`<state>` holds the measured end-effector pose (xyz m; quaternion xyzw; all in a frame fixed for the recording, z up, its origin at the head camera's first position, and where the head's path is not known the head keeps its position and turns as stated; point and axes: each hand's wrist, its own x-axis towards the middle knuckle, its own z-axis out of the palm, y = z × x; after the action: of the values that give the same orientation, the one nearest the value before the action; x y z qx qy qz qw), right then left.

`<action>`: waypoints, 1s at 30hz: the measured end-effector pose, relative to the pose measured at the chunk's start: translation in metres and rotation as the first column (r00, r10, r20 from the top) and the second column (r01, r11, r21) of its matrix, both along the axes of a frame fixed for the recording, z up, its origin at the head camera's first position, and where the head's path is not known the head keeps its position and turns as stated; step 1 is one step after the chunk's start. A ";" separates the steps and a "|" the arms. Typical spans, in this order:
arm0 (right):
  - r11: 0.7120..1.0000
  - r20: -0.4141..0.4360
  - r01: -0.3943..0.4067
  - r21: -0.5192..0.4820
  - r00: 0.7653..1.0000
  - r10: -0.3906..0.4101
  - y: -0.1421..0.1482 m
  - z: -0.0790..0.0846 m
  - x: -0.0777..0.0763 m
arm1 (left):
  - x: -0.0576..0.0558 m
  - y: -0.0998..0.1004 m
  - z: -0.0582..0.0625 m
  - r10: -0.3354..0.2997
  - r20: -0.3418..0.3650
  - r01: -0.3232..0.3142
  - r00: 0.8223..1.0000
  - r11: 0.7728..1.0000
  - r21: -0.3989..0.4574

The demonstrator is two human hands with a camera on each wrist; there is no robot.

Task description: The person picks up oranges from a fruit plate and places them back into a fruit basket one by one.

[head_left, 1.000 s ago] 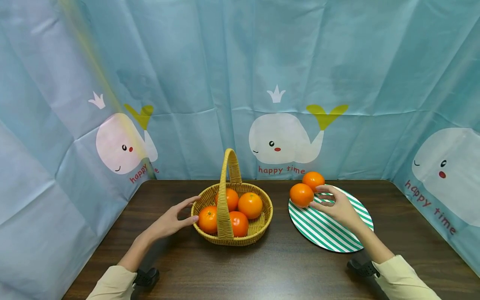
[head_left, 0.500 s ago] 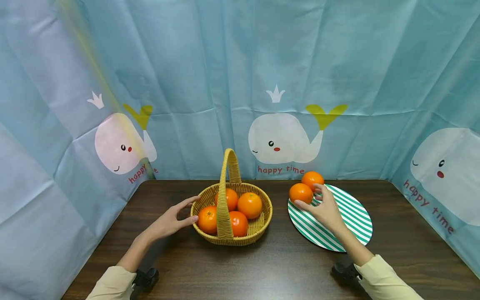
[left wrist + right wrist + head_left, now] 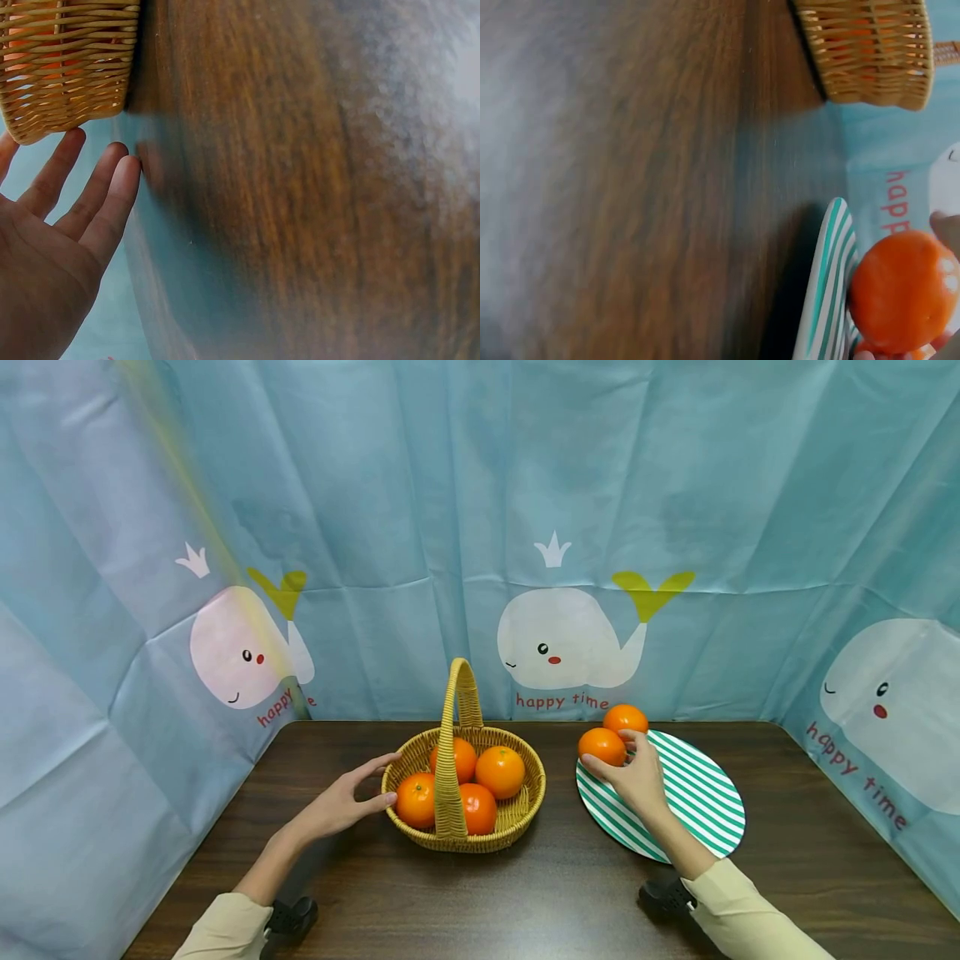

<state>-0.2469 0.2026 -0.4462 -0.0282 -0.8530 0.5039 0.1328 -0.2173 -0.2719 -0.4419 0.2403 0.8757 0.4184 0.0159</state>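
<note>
My left hand (image 3: 337,802) rests its straight, spread fingers against the left rim of a yellow wicker basket (image 3: 517,831) with a tall arched handle. Several oranges, one of them (image 3: 501,771) nearest the basket's right side, lie inside. Over at the right, my right hand (image 3: 643,781) holds the front orange (image 3: 600,747) between thumb and fingers, on a plate with green and white stripes (image 3: 708,797). Just behind that fruit sits a second orange (image 3: 625,718). In the right wrist view the held orange (image 3: 901,292) touches the plate's striped surface, and only bits of the hand show.
A dark brown wooden table (image 3: 540,902) carries everything. Behind it and along both sides hangs a light blue curtain (image 3: 360,527) with whale prints. The basket stands left of the plate, with bare tabletop between them.
My right hand has moved left across the plate and closed around the front orange. My left hand stays at the basket, and the basket has not moved.
</note>
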 end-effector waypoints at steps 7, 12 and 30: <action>0.999 0.005 0.023 -0.043 1.000 -0.023 -0.002 -0.003 -0.003 | 0.000 0.000 0.000 -0.004 0.002 0.004 1.000 1.000 0.004; 0.996 0.013 0.011 -0.087 1.000 -0.010 -0.003 -0.003 -0.003 | 0.000 0.000 0.000 -0.005 0.006 0.005 1.000 1.000 0.005; 0.986 0.027 -0.026 -0.164 0.999 0.031 -0.001 0.007 0.003 | -0.001 0.000 0.001 0.001 -0.003 -0.001 1.000 1.000 -0.006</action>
<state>-0.2443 0.2017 -0.4394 -0.0343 -0.8108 0.5738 0.1105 -0.2180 -0.2715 -0.4411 0.2406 0.8771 0.4155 0.0151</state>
